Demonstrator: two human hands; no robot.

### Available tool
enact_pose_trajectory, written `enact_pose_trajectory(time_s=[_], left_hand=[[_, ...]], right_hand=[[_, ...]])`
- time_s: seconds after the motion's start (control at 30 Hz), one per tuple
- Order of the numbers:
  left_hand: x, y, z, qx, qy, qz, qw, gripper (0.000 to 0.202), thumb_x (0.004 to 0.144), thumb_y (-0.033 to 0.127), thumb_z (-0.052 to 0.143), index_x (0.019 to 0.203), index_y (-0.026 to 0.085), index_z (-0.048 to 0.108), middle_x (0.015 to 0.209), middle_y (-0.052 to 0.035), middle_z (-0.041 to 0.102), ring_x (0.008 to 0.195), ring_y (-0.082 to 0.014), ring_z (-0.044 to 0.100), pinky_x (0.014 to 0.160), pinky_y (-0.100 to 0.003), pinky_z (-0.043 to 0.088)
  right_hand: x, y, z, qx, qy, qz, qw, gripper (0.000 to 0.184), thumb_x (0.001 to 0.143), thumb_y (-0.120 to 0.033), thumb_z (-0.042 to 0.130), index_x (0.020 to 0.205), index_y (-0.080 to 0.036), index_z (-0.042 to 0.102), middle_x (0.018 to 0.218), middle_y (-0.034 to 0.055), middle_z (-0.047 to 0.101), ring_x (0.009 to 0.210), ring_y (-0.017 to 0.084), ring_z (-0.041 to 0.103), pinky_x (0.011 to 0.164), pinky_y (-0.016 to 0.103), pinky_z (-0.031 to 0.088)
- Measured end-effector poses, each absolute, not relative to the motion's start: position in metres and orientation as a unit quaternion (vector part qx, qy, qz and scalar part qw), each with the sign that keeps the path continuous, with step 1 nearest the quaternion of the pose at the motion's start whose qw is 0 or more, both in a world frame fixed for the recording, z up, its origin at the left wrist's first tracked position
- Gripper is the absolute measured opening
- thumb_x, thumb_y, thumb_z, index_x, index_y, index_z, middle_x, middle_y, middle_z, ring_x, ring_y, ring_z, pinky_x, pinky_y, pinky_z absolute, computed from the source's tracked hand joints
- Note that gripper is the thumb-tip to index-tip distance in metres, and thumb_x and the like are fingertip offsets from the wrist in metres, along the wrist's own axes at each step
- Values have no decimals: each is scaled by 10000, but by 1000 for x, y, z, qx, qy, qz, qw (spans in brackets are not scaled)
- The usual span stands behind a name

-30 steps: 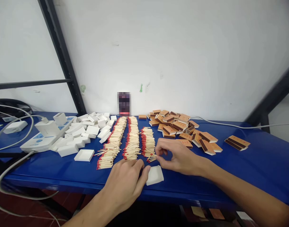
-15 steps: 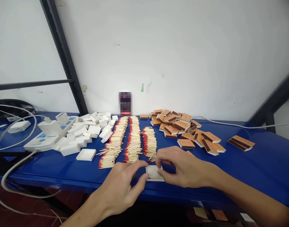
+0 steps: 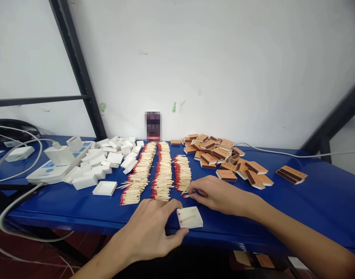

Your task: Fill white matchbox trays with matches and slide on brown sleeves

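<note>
My left hand [image 3: 152, 228] grips the left end of a small white matchbox tray [image 3: 195, 221] between thumb and forefinger at the table's front edge. A few red-headed matches [image 3: 189, 216] lie inside this tray. Behind it, my right hand [image 3: 216, 195] is pinched at the near end of the shortest row of matches [image 3: 183, 176]. A match shows at its fingertips; exactly how many they grip is hard to see. Two longer rows of matches [image 3: 162, 170] stretch back to the left, their heads facing left.
White tray pieces [image 3: 107, 155] are heaped at the left, with one open tray [image 3: 104, 188] in front. Orange matchbox sleeves [image 3: 221, 153] are piled at the right. A power strip [image 3: 51, 170] with chargers and cables lies far left. A pixelated upright object [image 3: 153, 126] leans on the wall.
My right hand has left the tray and moved up to the matches, its fingertips now pinched there. The tray has tilted slightly in my left hand, and matches in it now show.
</note>
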State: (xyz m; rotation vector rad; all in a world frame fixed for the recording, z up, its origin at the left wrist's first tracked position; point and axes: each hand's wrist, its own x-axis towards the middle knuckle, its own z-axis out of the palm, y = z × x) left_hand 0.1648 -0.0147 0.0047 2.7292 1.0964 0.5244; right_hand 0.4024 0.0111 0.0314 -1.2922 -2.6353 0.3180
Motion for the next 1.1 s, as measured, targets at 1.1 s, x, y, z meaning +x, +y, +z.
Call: enact_pose_trajectory(time_s=[1.1], left_hand=[[163, -11, 9, 883, 361, 215, 208, 312, 791, 342, 731, 1057, 214, 629, 562, 99, 485, 497, -104, 483, 531, -212, 337]], right_hand=[[402, 17, 48, -405, -909, 76, 65, 164, 1007, -279, 444, 1040, -205, 586, 860, 44, 678, 766, 192, 614, 666, 287, 403]])
